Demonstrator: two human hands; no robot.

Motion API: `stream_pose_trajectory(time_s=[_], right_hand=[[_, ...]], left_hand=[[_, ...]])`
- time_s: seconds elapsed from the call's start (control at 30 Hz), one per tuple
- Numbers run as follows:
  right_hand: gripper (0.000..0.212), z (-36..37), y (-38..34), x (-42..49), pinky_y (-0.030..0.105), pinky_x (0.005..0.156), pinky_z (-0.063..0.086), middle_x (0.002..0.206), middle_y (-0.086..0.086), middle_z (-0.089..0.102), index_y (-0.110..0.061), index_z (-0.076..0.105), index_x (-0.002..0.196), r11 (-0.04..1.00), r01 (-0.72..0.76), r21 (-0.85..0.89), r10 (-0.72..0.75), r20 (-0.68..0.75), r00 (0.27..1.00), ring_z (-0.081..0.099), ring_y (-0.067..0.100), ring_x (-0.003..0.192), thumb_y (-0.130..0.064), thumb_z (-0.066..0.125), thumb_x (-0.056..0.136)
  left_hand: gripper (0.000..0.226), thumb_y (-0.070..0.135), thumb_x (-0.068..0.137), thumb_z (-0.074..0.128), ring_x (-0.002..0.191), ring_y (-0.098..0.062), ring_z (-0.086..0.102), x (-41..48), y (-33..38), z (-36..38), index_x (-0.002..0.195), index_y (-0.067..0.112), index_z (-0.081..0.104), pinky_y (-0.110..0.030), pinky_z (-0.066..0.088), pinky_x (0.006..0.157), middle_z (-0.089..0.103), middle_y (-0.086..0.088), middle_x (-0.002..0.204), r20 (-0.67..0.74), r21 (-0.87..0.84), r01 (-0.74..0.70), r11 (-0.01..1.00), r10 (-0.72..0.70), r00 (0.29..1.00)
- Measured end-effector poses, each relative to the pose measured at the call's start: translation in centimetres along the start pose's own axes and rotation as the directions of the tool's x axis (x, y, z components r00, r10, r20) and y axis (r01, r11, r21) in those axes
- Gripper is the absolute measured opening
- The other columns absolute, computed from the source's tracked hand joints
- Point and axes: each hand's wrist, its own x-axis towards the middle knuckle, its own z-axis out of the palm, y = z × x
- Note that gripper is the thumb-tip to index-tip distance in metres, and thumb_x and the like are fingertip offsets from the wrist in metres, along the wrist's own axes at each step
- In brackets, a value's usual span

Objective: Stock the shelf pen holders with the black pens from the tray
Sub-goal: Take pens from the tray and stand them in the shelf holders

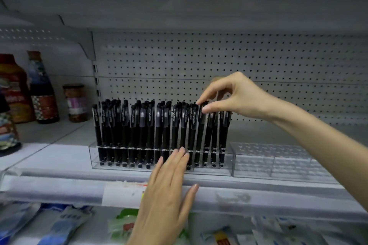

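A clear acrylic pen holder stands on the white shelf, packed with several upright black pens. My right hand reaches in from the right and pinches the cap of one black pen near the holder's right end, thumb and forefinger on its top. My left hand lies flat with straight fingers, its fingertips touching the front of the holder. A second clear holder to the right holds no pens. The tray is out of view.
Sauce bottles and a jar stand at the shelf's left. A pegboard back panel rises behind the holders. Packaged goods lie on the shelf below. Another shelf hangs overhead.
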Motion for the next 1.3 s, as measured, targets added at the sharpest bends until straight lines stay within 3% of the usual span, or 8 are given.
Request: stream_pose_trajectory(time_s=[0.07,0.17,0.27,0.53,0.7,1.0,1.2,1.3], right_hand=[[0.013,-0.2,0.1,0.6,0.034,0.080,0.050,0.085,-0.010,0.072,-0.024,0.077,0.087,0.999,-0.024,-0.033,0.024,0.022,0.999,0.062,0.011,0.085,-0.019,0.077,0.075],[0.014,-0.2,0.2,1.0,0.026,0.096,0.043,0.087,-0.021,0.071,-0.030,0.075,0.089,0.997,-0.057,-0.053,0.061,0.063,0.996,0.060,-0.005,0.094,-0.022,0.075,0.078],[0.016,-0.1,0.2,0.8,0.023,0.101,0.039,0.090,-0.023,0.070,-0.030,0.074,0.090,0.994,-0.034,-0.103,0.040,0.056,0.998,0.060,-0.010,0.094,-0.019,0.074,0.079],[0.016,-0.5,-0.1,-1.2,0.032,0.099,0.044,0.092,-0.018,0.071,-0.028,0.073,0.094,0.990,0.049,-0.130,-0.062,-0.101,0.993,0.062,-0.001,0.099,-0.023,0.075,0.078],[0.019,0.3,-0.8,-2.7,0.023,0.094,0.043,0.090,-0.022,0.068,-0.035,0.071,0.093,0.987,0.068,-0.146,-0.077,-0.055,0.996,0.055,-0.001,0.101,-0.025,0.074,0.078],[0.023,5.9,-2.5,-10.3,0.022,0.082,0.045,0.091,-0.016,0.067,-0.022,0.073,0.099,0.982,0.139,-0.131,-0.144,-0.032,0.989,0.055,0.007,0.092,-0.033,0.072,0.079],[0.036,16.5,-0.8,-20.2,0.020,0.086,0.043,0.092,-0.025,0.060,-0.024,0.072,0.104,0.997,-0.078,0.015,0.074,0.208,0.975,0.053,-0.006,0.092,-0.050,0.065,0.080],[0.037,22.1,0.1,-25.6,0.021,0.100,0.037,0.104,-0.024,0.057,-0.029,0.065,0.115,0.961,-0.269,0.057,0.231,0.364,0.902,0.049,-0.006,0.107,-0.048,0.063,0.083]], left_hand=[[0.057,0.049,0.103,0.021,0.139,-0.009,0.030,0.1,-0.1,0.1,0.144,0.013,0.036,-0.032,0.018,0.114,0.039,-0.001,0.150,-0.010,0.002,-0.013,1.000,0.013,1.000],[0.057,0.049,0.103,0.022,0.140,-0.010,0.030,0.2,-0.2,0.2,0.144,0.012,0.036,-0.032,0.018,0.114,0.040,-0.001,0.150,-0.024,0.001,-0.028,1.000,0.028,0.999],[0.057,0.049,0.103,0.021,0.140,-0.010,0.030,0.2,-0.2,0.2,0.143,0.012,0.036,-0.032,0.019,0.114,0.039,-0.002,0.150,-0.029,-0.002,-0.025,1.000,0.025,0.999],[0.057,0.049,0.103,0.023,0.144,-0.008,0.022,-0.2,0.1,-0.3,0.149,0.015,0.029,-0.034,0.017,0.114,0.031,0.003,0.155,0.015,-0.024,0.012,1.000,-0.012,1.000],[0.057,0.052,0.103,0.021,0.145,-0.003,0.014,-0.5,1.3,-1.3,0.151,0.021,0.023,-0.029,0.010,0.116,0.024,0.006,0.157,0.042,-0.044,0.044,0.998,-0.042,0.998],[0.060,0.053,0.101,0.021,0.145,-0.006,0.015,-5.4,3.2,-3.9,0.150,0.018,0.026,-0.030,0.009,0.117,0.024,0.003,0.157,0.052,-0.149,0.105,0.983,-0.098,0.994],[0.059,0.051,0.099,0.029,0.145,-0.004,0.015,-17.9,4.9,-2.0,0.149,0.019,0.030,-0.033,0.013,0.116,0.024,0.010,0.157,0.238,-0.212,0.302,0.929,-0.251,0.938],[0.064,0.060,0.093,0.026,0.141,0.011,0.003,-24.0,4.5,-1.3,0.150,0.028,0.025,-0.020,0.006,0.116,0.009,0.027,0.153,0.308,-0.196,0.493,0.848,-0.424,0.852]])
